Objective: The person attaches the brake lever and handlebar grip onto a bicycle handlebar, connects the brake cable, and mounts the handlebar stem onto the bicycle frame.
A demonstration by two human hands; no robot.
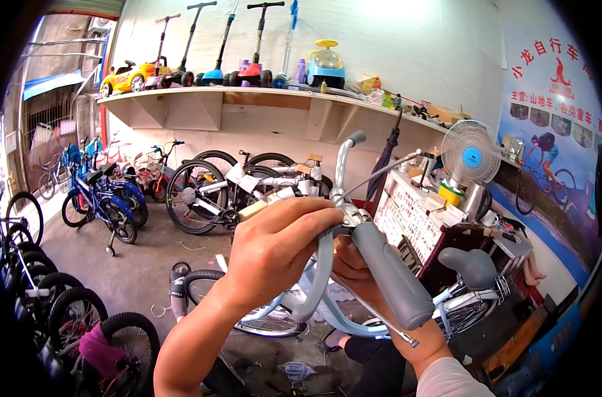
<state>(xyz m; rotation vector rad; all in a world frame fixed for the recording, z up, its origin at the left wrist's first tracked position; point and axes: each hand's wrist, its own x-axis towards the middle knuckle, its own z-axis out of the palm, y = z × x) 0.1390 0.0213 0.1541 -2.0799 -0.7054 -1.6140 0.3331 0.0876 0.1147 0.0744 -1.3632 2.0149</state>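
Fingers of my left hand are closed at the pivot end of a grey brake lever. Beside it, a grey handlebar grip points down toward me, and the silver handlebar curves away to its other grip. My right hand is under the grip, fingers curled near the lever mount; what they hold is partly hidden. A thin cable with a metal end runs across my right wrist. A thin rod-like piece sticks out past my left fingertips. Below is the light blue bicycle frame.
Bicycles stand at the left and along the back wall. A shelf carries scooters and toy cars. At the right are a fan, a cluttered cabinet and a grey saddle. Small parts lie on the floor near a person's foot.
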